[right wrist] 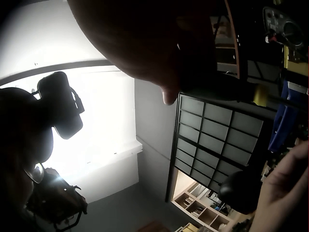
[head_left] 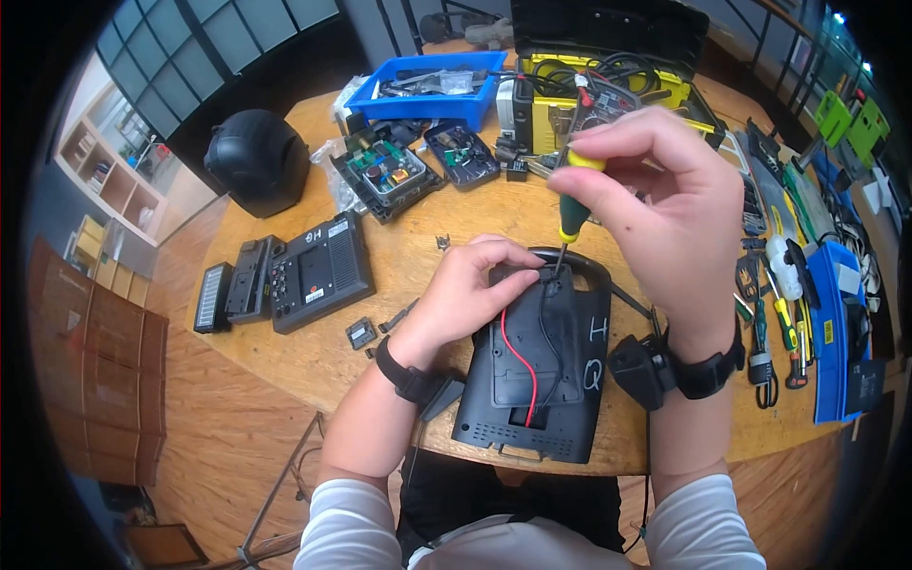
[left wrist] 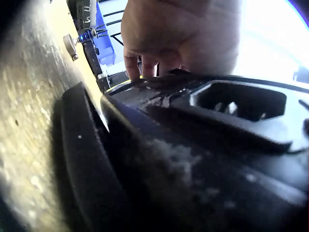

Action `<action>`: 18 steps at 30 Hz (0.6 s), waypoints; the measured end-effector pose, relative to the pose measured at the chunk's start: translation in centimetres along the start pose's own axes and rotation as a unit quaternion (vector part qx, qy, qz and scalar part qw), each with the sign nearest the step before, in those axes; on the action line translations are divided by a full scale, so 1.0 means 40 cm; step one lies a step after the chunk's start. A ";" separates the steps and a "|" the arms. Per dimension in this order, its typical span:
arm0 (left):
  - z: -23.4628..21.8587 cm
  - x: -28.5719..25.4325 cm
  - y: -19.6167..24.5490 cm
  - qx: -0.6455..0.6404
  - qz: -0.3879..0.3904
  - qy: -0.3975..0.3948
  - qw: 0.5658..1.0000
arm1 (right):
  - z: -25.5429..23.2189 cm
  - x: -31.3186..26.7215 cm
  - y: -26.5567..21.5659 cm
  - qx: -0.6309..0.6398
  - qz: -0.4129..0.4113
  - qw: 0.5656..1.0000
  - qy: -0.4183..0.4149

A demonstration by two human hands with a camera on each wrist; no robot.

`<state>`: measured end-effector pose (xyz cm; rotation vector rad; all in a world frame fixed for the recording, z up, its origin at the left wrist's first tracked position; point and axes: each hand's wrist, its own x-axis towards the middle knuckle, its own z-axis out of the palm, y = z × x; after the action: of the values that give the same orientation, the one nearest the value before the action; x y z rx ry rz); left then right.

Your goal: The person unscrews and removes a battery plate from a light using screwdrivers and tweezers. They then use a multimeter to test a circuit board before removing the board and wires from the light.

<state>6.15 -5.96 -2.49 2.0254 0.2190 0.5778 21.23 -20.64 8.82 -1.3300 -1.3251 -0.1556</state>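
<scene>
A black plastic housing [head_left: 472,399] with white letters lies on the wooden table, its handle pointing away from me. Set into it is a black panel [head_left: 560,356], with a red wire [head_left: 521,359] and a black wire running over it. My right hand [head_left: 665,195] grips a green and yellow screwdriver [head_left: 573,214] upright, its tip at the panel's top edge. Thumb and forefinger bent, my left hand [head_left: 475,285] holds the housing's upper left part, close beside the screwdriver tip. In the left wrist view, its fingers [left wrist: 148,66] reach down at the housing's far edge.
Left of the housing lie another black device [head_left: 323,271] and small loose parts [head_left: 361,332]. Opened casings with circuit boards [head_left: 389,176], a blue bin [head_left: 427,104] and a yellow toolbox [head_left: 556,123] stand farther back. Several hand tools [head_left: 787,323] and a blue tray [head_left: 836,332] line the right side.
</scene>
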 end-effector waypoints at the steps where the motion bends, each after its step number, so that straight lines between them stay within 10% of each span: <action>1: 0.000 -0.001 -0.003 -0.019 -0.015 -0.001 1.000 | 0.003 -0.002 -0.004 -0.037 0.025 0.999 0.011; 5: 0.003 -0.004 -0.010 -0.057 -0.044 -0.001 0.997 | 0.026 0.007 0.007 -0.124 -0.064 0.989 0.044; 18: 0.008 -0.003 -0.024 -0.030 -0.030 0.000 0.999 | 0.023 0.006 0.003 -0.137 0.014 0.989 0.049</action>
<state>6.27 -5.75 -3.48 1.9532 0.2597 0.5407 20.87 -19.76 8.66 -1.5494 -1.2319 -0.3910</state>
